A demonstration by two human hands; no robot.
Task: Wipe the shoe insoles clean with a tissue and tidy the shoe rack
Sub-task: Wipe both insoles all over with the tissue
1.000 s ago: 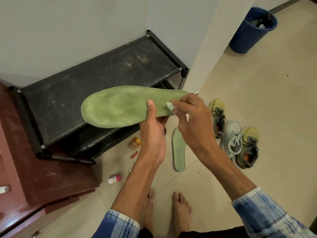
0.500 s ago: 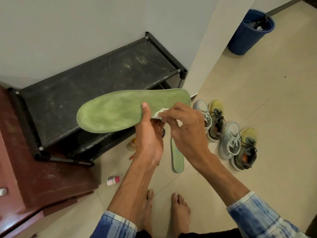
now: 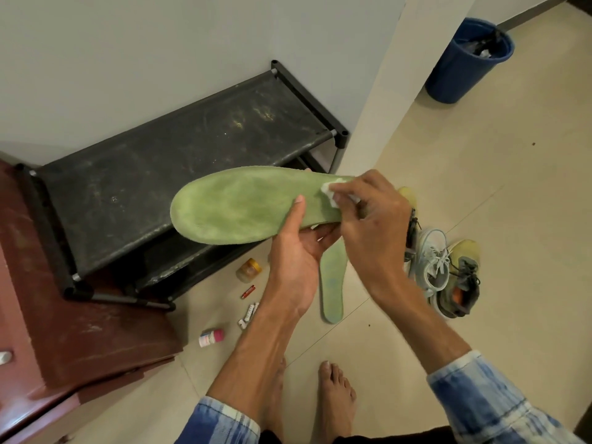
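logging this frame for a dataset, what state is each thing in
insole, held up, worn face up
tissue, pinched, pressed on insole
left grip, holds insole, thumb on top
right grip, pinches tissue
floor insole, lying flat
rack, top shelf dusty
shoes, on floor, laced
jar, upright, lidded
bottle, on its side
batteries, lying loose on floor
bin, upright, open

The green insole (image 3: 243, 206) has a fuzzy, matt cloth face with worn patches; the tissue (image 3: 331, 194) is soft white paper. The shoe rack (image 3: 144, 187) has a dusty, matt black fabric shelf on metal tubes. The floor tiles (image 3: 480, 219) look smooth and faintly glossy
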